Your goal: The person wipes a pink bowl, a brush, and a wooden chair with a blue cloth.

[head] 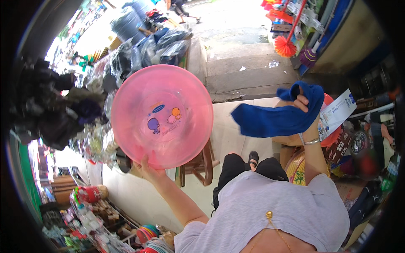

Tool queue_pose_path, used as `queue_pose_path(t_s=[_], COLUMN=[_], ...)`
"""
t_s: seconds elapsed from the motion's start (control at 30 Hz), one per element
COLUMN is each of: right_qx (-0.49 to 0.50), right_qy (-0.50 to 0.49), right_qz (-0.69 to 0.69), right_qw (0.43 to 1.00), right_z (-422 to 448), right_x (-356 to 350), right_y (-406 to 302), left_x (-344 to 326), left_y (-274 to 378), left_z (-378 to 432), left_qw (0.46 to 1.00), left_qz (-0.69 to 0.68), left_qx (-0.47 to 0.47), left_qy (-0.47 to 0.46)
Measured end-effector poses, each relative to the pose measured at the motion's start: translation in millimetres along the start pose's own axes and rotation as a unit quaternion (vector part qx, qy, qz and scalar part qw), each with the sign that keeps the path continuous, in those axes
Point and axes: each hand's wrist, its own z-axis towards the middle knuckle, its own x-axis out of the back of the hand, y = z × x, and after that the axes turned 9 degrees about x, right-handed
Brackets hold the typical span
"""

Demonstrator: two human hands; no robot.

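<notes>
A large round pink plastic basin (190, 132) with cartoon ducklings printed on its bottom is held up by my left hand (147, 170), which grips the lower rim with the thumb inside. At the right, my right hand (302, 102) holds a blue cloth (269, 121); the cloth drapes over the hand and stretches out towards the basin, without touching it. Part of the right hand is hidden under the cloth. Just beyond the right wrist are a white printed card (338, 114) and a red-orange round item (329, 140), partly covered.
A wooden stool (205, 164) stands below the basin. Plastic-wrapped goods (171, 47) are piled at the upper left, with dark items hanging beside them. Concrete steps (240, 63) lie ahead. A red brush (284, 46) hangs at the upper right. Crowded merchandise (95, 218) fills the lower left.
</notes>
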Motion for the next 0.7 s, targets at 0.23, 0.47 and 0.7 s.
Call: queue_pose_path(t_s=[0.23, 0.47, 0.7], right_qx=[0.038, 0.119, 0.138], right_qy=[0.191, 0.287, 0.290], right_qz=[-0.136, -0.175, -0.174], right_qw=[0.971, 0.934, 0.931], right_z=[0, 69, 159], right_x=[41, 100, 161], right_y=[-49, -99, -143], left_x=[-154, -364, -541], left_y=[-105, -193, -261], left_z=[81, 174, 257], left_qw=[0.991, 0.858, 0.607], left_qz=[0.034, 0.273, 0.446], left_qx=[-0.027, -0.343, -0.562], left_qy=[-0.125, -0.267, -0.344])
